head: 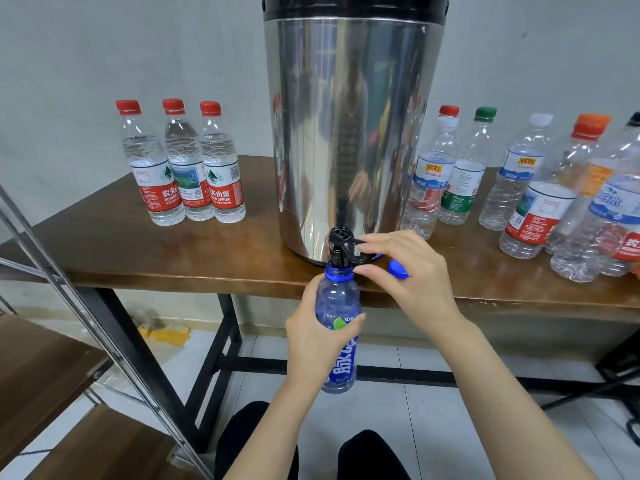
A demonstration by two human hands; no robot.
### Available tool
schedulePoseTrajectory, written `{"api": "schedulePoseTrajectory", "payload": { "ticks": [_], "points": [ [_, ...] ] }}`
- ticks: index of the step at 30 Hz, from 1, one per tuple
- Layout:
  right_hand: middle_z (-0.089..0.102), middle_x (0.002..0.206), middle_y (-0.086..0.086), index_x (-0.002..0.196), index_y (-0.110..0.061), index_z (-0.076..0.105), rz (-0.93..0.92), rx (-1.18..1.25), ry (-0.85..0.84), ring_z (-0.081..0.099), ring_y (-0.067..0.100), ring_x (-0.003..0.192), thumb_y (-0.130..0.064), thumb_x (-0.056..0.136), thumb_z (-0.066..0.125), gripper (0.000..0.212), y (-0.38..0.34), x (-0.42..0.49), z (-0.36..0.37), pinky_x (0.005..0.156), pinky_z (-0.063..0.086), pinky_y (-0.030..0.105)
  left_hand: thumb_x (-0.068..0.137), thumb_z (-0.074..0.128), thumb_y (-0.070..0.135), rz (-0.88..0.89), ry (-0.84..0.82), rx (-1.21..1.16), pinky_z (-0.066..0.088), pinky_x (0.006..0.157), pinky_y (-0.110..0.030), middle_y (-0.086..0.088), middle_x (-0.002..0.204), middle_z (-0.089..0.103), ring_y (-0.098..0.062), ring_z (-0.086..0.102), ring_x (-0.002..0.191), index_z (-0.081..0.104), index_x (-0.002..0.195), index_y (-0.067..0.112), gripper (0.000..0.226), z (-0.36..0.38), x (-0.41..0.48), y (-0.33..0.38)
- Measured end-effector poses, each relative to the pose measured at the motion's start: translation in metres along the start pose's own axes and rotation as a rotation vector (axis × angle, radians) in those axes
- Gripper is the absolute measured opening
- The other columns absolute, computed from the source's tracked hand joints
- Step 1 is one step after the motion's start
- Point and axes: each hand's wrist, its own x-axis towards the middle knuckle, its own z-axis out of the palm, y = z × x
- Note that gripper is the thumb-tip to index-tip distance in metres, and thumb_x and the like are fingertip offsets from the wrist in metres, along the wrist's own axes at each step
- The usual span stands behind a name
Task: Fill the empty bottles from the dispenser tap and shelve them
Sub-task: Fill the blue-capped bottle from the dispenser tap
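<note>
1. Up against a grey wall [104,46] stands a brown wooden table [173,251]. On it, behind the fingers, is a big shiny steel dispenser drum [346,133].
2. All the fingers of the left hand [311,337] wrap round the clear blue plastic bottle [337,306]. They hold its open mouth right under the black tap [341,244], just below the right fingertips.
3. On the right hand [408,278], the fingers curl onto the tap's lever, with the thumb lower down. One small round blue cap [398,269] is just beside that thumb. I cannot tell if the hand holds it.
4. Water could spill on the floor if the left fingers let the bottle slip off the spout. It could also spill if the lever stays open too long.
5. I count one drum, one tap and one blue bottle. Three full red-capped bottles [183,161] stand well to the left of the fingers. At least six empty clear bottles [512,188] crowd to the right, and some hide others.
</note>
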Motion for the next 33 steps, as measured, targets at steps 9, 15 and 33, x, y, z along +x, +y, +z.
{"api": "schedulePoseTrajectory", "payload": {
  "ticks": [9, 15, 33],
  "points": [
    [0.069, 0.112, -0.008, 0.101, -0.013, 0.074, 0.026, 0.027, 0.000, 0.064, 0.012, 0.096, -0.032, 0.086, 0.071, 0.025, -0.0014, -0.0011, -0.0004, 0.089, 0.044, 0.014, 0.067, 0.090, 0.029, 0.001, 0.005, 0.017, 0.051, 0.076, -0.008, 0.042, 0.100, 0.061, 0.010, 0.062, 0.097, 0.043, 0.114, 0.059, 0.073, -0.0004, -0.0001, -0.0013],
    [0.069, 0.112, -0.010, 0.101, -0.013, 0.074, 0.044, 0.039, 0.009, 0.064, 0.010, 0.097, -0.034, 0.086, 0.070, 0.026, -0.0018, -0.0021, 0.0009, 0.088, 0.043, 0.012, 0.067, 0.090, 0.030, -0.006, 0.001, 0.015, 0.049, 0.074, -0.006, 0.045, 0.098, 0.060, 0.013, 0.061, 0.096, 0.043, 0.113, 0.058, 0.071, 0.0001, 0.0006, -0.0016],
    [0.068, 0.114, -0.012, 0.101, -0.015, 0.073, 0.093, 0.098, 0.008, 0.063, 0.006, 0.087, -0.034, 0.085, 0.070, 0.025, -0.0026, -0.0038, 0.0021, 0.081, 0.047, 0.012, 0.067, 0.090, 0.029, -0.014, 0.007, 0.020, 0.048, 0.071, -0.004, 0.038, 0.101, 0.059, 0.015, 0.060, 0.096, 0.042, 0.113, 0.058, 0.072, 0.0003, 0.0010, -0.0027]
  ]
}}
